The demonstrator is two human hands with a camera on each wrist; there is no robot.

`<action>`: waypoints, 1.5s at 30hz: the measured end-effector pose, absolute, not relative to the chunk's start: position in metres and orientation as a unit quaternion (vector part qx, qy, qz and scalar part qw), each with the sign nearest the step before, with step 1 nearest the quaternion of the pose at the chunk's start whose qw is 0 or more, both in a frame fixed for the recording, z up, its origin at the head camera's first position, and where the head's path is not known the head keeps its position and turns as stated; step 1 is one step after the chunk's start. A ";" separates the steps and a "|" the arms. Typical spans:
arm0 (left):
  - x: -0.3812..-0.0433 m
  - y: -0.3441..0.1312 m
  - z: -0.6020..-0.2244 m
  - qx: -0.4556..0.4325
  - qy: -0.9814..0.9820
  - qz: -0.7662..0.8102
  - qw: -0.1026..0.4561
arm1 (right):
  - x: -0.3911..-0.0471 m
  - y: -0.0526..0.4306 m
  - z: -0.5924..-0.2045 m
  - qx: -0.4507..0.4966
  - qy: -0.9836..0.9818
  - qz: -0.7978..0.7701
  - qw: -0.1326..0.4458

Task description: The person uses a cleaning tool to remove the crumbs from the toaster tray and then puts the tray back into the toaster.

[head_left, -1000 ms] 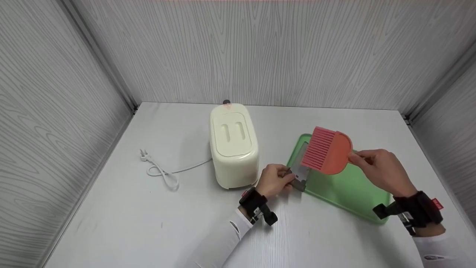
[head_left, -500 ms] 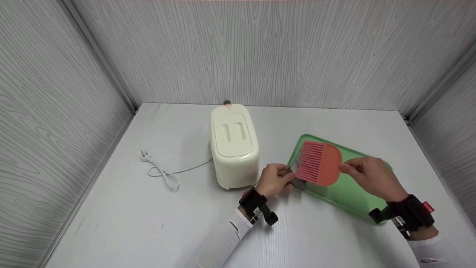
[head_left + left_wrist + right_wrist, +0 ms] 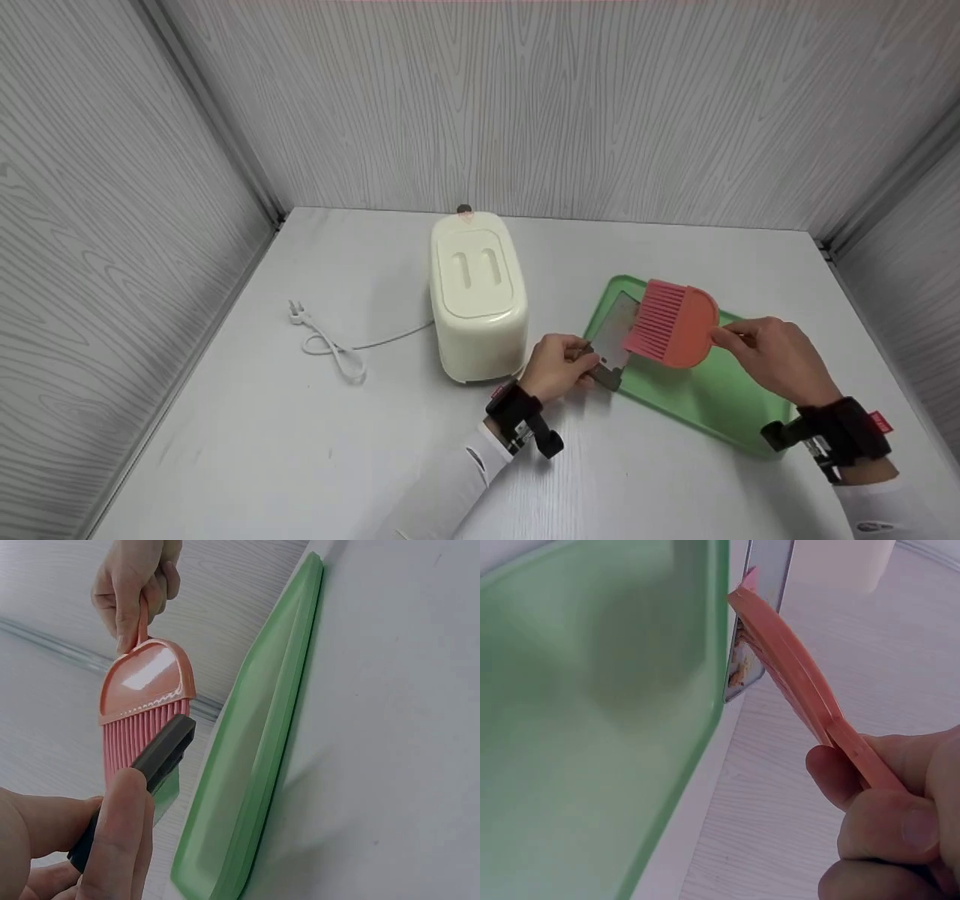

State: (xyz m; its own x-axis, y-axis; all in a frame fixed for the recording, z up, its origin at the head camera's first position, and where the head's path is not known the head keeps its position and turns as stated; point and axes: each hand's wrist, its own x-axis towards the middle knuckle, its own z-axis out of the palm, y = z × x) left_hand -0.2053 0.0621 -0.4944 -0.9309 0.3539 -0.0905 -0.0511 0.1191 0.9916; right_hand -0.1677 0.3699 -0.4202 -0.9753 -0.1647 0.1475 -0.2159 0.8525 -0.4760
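White tabletop (image 3: 262, 450), wood-grain walls behind. Right wrist view gives me brown crumbs (image 3: 740, 667) on the metal plate (image 3: 613, 330); head view can't resolve them. Left hand (image 3: 556, 367) pinches the plate's dark end; right hand (image 3: 780, 360) pinches the orange brush (image 3: 679, 326), bristles ahead of its fingertips. Green tray (image 3: 712, 397) rim edges just beyond the left fingertips; tabletop stretches nearer me than both hands.

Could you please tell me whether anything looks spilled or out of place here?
Brown crumb-like bits lie on the metal tray in the left hand, near the pink brush; they look like mess on its plain gray surface. Nothing else stands out as spilled or damaged.
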 end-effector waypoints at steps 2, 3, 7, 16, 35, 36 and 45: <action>-0.205 0.064 -0.495 0.100 0.732 0.654 0.159 | -0.167 0.373 -0.419 0.091 -0.960 0.261 0.054; -0.204 0.064 -0.495 0.098 0.733 0.654 0.161 | -0.167 0.374 -0.418 0.088 -0.959 0.263 0.058; -0.204 0.065 -0.495 0.096 0.734 0.652 0.161 | -0.169 0.373 -0.410 0.082 -0.957 0.268 0.077; -0.204 0.064 -0.495 0.109 0.742 0.644 0.151 | -0.188 0.363 -0.413 0.066 -0.948 0.308 0.035; -0.204 0.063 -0.494 0.118 0.750 0.637 0.137 | -0.204 0.376 -0.424 0.065 -0.955 0.289 0.004; -0.204 0.063 -0.494 0.117 0.750 0.636 0.136 | -0.204 0.377 -0.425 0.065 -0.956 0.287 0.004; -0.203 0.062 -0.494 0.122 0.756 0.630 0.129 | -0.202 0.392 -0.425 0.047 -0.962 0.267 0.013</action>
